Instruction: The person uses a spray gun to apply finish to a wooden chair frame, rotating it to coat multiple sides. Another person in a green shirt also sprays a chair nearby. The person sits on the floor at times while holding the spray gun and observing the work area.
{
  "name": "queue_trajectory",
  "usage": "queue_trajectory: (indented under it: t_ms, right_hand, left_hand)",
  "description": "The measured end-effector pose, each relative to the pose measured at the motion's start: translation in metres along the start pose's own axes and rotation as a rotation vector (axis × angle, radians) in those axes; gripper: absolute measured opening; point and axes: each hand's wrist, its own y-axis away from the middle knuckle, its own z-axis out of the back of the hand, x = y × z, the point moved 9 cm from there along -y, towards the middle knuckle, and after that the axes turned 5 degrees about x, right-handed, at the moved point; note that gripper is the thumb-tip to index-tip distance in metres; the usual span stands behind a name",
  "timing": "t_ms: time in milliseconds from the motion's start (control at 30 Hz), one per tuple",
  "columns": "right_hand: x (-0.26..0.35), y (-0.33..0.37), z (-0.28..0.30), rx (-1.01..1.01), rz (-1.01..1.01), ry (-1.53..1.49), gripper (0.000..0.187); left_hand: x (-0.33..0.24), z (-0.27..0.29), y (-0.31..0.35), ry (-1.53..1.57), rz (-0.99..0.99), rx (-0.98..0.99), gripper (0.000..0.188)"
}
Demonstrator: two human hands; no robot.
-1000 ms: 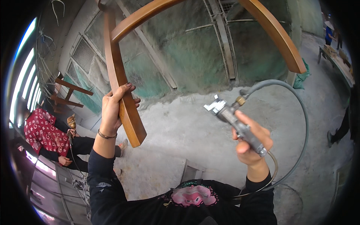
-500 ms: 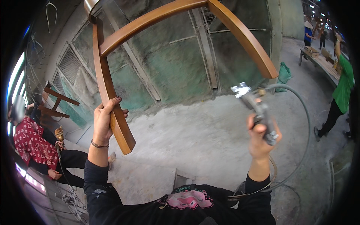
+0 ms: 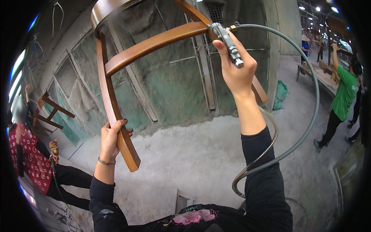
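Note:
My left hand (image 3: 111, 139) is closed around the lower part of one leg of a brown wooden chair frame (image 3: 154, 48), holding it up before me. A curved rail joins that leg to others, and a rounded part rises at the top left. My right hand (image 3: 239, 73) grips a silver metal spray gun (image 3: 228, 44) close to the rail's right end; hand and gun hide part of the leg there. A grey hose (image 3: 315, 91) runs from the gun, arcs right and loops around my right forearm. Whether the gun touches the wood I cannot tell.
Dusty green-grey panels (image 3: 166, 92) stand ahead. At left, a person in a red patterned vest (image 3: 33, 154) holds a tool with a hose, near another chair frame (image 3: 52, 110). Right are a green sack (image 3: 281, 94), a workbench (image 3: 320, 75) and a person in green (image 3: 345, 92).
My right hand has carried the spray gun up and left, from below the right leg to the rail's right end. The chair frame's near leg has dropped slightly in view.

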Motion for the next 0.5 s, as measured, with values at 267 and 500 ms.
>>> queue_trajectory:
  t_ms: [267,500]
  right_hand:
    - [-0.019,-0.009,-0.032,0.133,-0.209,0.046,0.058]
    - [-0.017,-0.016,-0.041,0.126,-0.164,0.05,0.057]
  left_hand:
    - [-0.002,0.015,0.002,0.031,-0.005,-0.013,0.034]
    - [-0.002,0.018,0.004,0.023,-0.012,-0.004,0.04]
